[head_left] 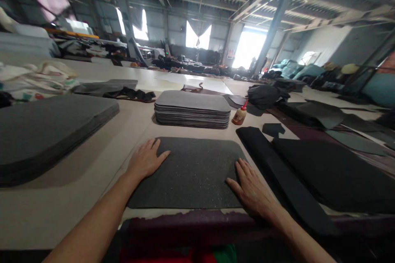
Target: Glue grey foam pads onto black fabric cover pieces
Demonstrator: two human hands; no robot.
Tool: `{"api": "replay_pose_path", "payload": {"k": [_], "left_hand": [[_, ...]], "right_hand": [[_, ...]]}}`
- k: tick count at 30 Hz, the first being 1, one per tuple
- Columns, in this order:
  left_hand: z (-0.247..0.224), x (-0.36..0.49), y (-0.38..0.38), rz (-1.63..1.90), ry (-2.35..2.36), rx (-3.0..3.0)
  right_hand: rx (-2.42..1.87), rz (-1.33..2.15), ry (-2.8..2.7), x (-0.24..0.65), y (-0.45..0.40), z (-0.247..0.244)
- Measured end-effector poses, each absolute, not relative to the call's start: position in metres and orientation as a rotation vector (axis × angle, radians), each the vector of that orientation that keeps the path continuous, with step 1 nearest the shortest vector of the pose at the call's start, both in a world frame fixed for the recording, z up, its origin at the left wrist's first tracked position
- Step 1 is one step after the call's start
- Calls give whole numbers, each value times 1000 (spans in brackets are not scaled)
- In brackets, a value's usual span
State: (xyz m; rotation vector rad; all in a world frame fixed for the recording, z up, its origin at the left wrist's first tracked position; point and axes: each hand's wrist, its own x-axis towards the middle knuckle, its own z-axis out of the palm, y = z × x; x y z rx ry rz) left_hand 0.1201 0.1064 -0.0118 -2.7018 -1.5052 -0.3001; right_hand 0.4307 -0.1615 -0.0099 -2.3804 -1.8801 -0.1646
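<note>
A dark grey sheet (191,176) with rounded far corners lies flat on the table in front of me, pale specks scattered over it. My left hand (147,158) rests on its left edge, fingers stretched and thumb spread inward. On the right edge lies my right hand (249,185), its fingers extended and thumb apart. Just beyond the sheet stands a neat stack of grey panels (191,111). Beside that stack is a squeeze bottle (240,114) with a red nozzle and brownish contents.
A thick stack of dark panels (55,131) sits at the left. To the right lie a long black strip (277,172) and black sheets (336,172). A bundled dark cloth (267,95) is farther back, and white fabric (37,80) lies far left.
</note>
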Motion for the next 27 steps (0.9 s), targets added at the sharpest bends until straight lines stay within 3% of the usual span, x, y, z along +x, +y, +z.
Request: {"api": "replay_pose_path", "payload": {"k": [4,9,14,27], "left_hand": [[-12,121,106,-309,-1512,-2695],[-13,119,106,-308,-1493,-2680],[-12,117,107,-279,-1477,-2662],[-13,118,109,-343,-1487,-2697]], "right_hand": [[-2312,-206,-1862,439,-138,10],[-2040,45,-2072,396,-57,41],[-2006,95,-2136,376,-5,25],[-2540,-138,-1603,474,-93,-3]]}}
